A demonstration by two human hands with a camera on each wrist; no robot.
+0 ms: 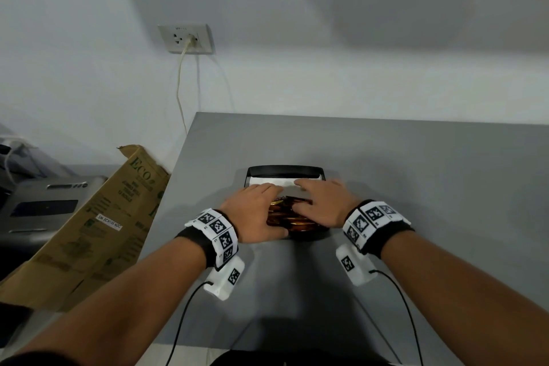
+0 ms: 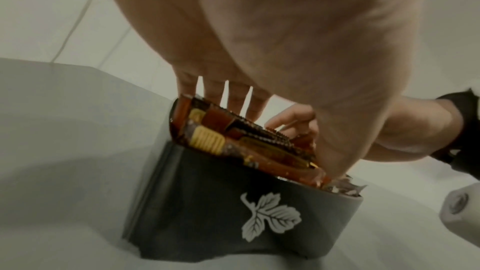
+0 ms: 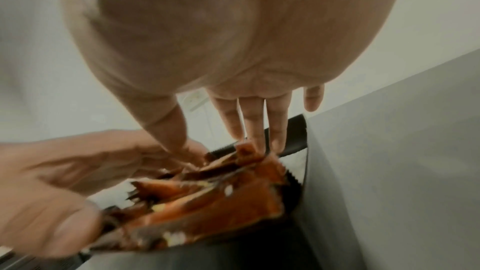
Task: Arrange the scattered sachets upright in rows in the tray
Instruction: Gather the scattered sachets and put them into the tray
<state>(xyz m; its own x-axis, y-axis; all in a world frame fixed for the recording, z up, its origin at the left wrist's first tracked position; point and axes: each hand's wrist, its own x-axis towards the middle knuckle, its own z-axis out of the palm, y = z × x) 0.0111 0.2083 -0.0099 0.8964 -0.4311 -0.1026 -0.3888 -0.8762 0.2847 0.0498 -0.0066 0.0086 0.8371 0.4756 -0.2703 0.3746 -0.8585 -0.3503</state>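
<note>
A black tray (image 1: 285,171) with a white leaf logo on its wall (image 2: 207,202) stands on the grey table. Several brown-orange sachets (image 1: 292,214) stand packed on edge in its near half, and white paper lines the far half. My left hand (image 1: 261,208) lies over the left of the sachets (image 2: 207,130); its straight fingers reach past their far side and its thumb sits at the near end. My right hand (image 1: 320,202) lies over the right part with straight fingers touching the sachet tops (image 3: 221,198). Both hands hide much of the row.
A tilted cardboard box (image 1: 98,217) leans by the table's left edge, beside a grey device (image 1: 44,205). A wall socket (image 1: 185,38) with a hanging cable is behind. The grey table (image 1: 416,172) stretches right of the tray. Wrist camera cables trail toward me.
</note>
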